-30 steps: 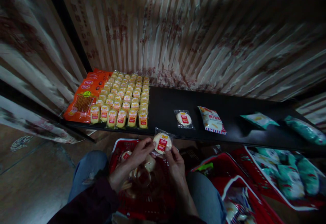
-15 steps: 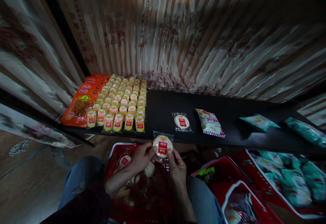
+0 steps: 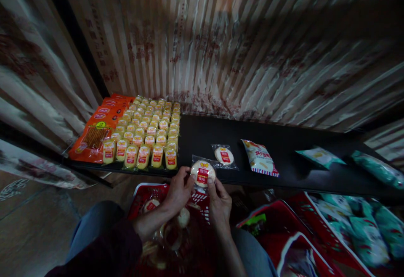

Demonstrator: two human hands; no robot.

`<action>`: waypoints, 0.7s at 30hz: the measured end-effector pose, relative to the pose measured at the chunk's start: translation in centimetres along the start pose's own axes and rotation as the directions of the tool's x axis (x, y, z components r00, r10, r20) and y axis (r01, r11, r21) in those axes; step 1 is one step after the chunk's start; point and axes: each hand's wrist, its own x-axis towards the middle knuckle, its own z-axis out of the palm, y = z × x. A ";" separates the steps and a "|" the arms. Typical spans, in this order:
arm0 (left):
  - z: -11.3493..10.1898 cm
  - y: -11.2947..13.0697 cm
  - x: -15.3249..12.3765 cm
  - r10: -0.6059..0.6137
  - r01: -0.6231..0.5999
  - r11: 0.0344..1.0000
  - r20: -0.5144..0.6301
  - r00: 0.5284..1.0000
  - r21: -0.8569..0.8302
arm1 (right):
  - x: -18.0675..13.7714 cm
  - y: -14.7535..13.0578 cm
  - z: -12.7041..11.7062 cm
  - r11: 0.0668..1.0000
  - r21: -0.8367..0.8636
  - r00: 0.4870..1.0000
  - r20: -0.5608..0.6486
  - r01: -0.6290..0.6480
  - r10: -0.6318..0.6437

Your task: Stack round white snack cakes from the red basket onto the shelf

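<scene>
Between my two hands is a round white rice cracker in a clear wrapper, its red label facing me. My left hand pinches its left edge and my right hand grips its lower right edge. It is held at the front edge of the black shelf. Just behind it on the shelf lies another wrapped rice cracker. Below my hands a red basket holds several more wrapped round crackers.
Rows of small yellow wrapped cakes fill the shelf's left part, beside an orange snack bag. Rightward lie a white-and-red bag and green bags. Red baskets with snack bags stand lower right. A striped sheet hangs behind.
Both hands have raised the wrapped rice cracker slightly, up to the shelf's front edge and closer to the one lying there. The view has shifted a little.
</scene>
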 end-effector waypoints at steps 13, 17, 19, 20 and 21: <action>0.4 1.6 2.6 0.141 -0.124 0.974 -0.080 0.987 0.188 | 3.3 -1.8 1.5 0.958 -0.186 0.970 0.144 0.220 -0.195; 0.4 1.7 3.0 0.194 -0.169 0.960 -0.099 0.976 0.222 | 4.6 -2.2 2.1 0.946 -0.216 0.966 0.149 0.241 -0.212; 0.5 1.7 3.2 0.194 -0.165 0.962 -0.116 0.974 0.217 | 5.3 -2.3 2.4 0.951 -0.194 0.964 0.159 0.243 -0.214; 0.6 1.7 3.4 0.190 -0.163 0.963 -0.114 0.975 0.215 | 5.7 -2.3 2.5 0.954 -0.181 0.963 0.166 0.241 -0.212; 0.7 1.7 3.5 0.187 -0.162 0.963 -0.103 0.977 0.214 | 6.0 -2.4 2.6 0.956 -0.172 0.963 0.171 0.239 -0.210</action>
